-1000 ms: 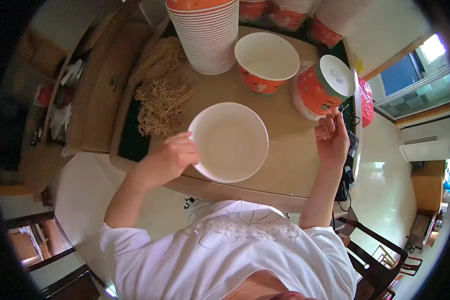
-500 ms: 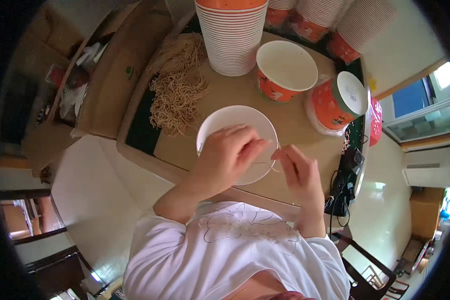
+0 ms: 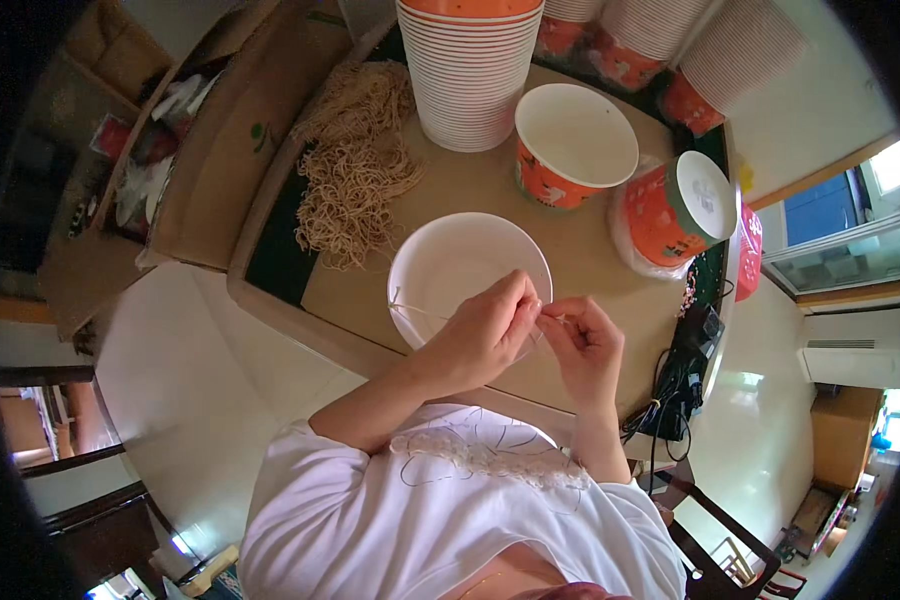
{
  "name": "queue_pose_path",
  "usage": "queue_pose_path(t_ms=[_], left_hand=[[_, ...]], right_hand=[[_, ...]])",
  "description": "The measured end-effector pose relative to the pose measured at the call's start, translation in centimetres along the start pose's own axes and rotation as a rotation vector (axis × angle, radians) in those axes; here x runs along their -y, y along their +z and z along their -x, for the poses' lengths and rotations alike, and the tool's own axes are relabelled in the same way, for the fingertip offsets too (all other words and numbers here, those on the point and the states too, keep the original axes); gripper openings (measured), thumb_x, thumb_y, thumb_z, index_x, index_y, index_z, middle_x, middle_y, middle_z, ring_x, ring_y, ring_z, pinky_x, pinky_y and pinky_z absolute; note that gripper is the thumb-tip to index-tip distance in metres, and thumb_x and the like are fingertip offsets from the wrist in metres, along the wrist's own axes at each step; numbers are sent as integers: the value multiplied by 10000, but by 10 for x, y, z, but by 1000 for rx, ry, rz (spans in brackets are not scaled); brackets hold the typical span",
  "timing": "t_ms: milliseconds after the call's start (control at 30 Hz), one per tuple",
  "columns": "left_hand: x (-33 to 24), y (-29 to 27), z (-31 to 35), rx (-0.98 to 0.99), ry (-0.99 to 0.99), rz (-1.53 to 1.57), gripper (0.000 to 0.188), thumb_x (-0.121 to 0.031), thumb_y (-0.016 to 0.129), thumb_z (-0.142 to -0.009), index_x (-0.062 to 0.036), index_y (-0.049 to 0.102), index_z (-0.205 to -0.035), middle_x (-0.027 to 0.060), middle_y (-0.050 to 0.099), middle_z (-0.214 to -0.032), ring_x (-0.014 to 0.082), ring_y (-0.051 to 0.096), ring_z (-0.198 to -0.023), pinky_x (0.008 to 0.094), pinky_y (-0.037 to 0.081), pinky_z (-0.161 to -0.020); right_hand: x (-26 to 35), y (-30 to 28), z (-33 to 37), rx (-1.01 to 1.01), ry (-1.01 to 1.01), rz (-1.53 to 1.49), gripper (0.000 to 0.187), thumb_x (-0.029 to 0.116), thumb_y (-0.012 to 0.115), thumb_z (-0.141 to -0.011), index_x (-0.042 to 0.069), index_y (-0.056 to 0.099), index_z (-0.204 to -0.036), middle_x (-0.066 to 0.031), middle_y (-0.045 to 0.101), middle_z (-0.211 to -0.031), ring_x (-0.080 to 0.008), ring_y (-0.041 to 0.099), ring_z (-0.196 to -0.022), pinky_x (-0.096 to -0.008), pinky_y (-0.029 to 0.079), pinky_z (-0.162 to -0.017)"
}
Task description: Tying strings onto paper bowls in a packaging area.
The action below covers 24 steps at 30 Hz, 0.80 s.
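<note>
A white paper bowl (image 3: 450,265) sits open on the tan table (image 3: 590,250) in front of me. My left hand (image 3: 485,335) and my right hand (image 3: 585,345) meet over the bowl's near rim. Both pinch a thin pale strand (image 3: 415,312) that runs left across the rim. A loose heap of dry noodles (image 3: 355,165) lies to the left of the bowl.
A tall stack of white bowls (image 3: 470,70) stands at the back. An orange paper bowl (image 3: 575,145) sits open behind the white one, and a wrapped stack of orange bowls (image 3: 675,210) lies on its side to the right. Cardboard boxes (image 3: 220,130) stand at left. Cables (image 3: 675,385) hang off the table's right edge.
My left hand has left the bowl's side and my right hand has come down from the orange stack. Both now meet at the bowl's near rim on the strand.
</note>
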<state>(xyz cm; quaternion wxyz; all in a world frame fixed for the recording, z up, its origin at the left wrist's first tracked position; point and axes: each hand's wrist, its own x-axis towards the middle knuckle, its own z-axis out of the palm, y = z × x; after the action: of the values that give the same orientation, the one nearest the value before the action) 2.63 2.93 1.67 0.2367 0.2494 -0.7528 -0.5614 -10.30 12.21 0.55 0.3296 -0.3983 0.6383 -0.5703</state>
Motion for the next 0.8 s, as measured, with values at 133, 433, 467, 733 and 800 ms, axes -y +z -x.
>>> queue_pose_path(t_ms=[133,433,467,733,800], left_hand=[[1,2,-1,19,-45,19,67,-73,470,-947,-16,440,-927,123,531,-818,229,538,-738,334,443,-688],[35,13,-4,-155,197,-575,364,-90,556,-896,7,452,-1231,202,598,-1088,347,595,-1014,379,486,-855],[40,9,-2,-84,224,-550,459,-101,581,-882,12,425,-1298,214,591,-1145,348,596,-1038,380,491,-870],[3,-3,19,71,-48,-429,433,-60,614,-818,46,498,-1222,234,604,-1087,363,614,-978,399,516,-796],[1,-10,23,-10,-81,-304,427,21,576,-811,37,513,-1232,207,601,-1099,302,632,-980,354,534,-803]], right_hand=[[-3,5,0,-77,21,-167,33,11,657,-847,3,629,-862,42,548,-699,-18,464,-619,-164,346,-532],[-73,-7,-37,-29,176,-545,86,53,601,-894,-11,613,-951,-65,650,-964,-106,599,-829,-253,503,-724],[-74,-4,-33,-17,150,-526,90,36,583,-903,-21,603,-971,-85,650,-1020,-122,612,-878,-264,509,-780],[-51,27,2,-90,7,-455,87,-41,556,-892,-49,572,-978,-125,625,-1105,-146,608,-976,-283,518,-825],[-50,32,1,-123,-51,-404,101,-52,595,-858,-38,588,-958,-107,628,-1081,-147,616,-950,-274,530,-787]])
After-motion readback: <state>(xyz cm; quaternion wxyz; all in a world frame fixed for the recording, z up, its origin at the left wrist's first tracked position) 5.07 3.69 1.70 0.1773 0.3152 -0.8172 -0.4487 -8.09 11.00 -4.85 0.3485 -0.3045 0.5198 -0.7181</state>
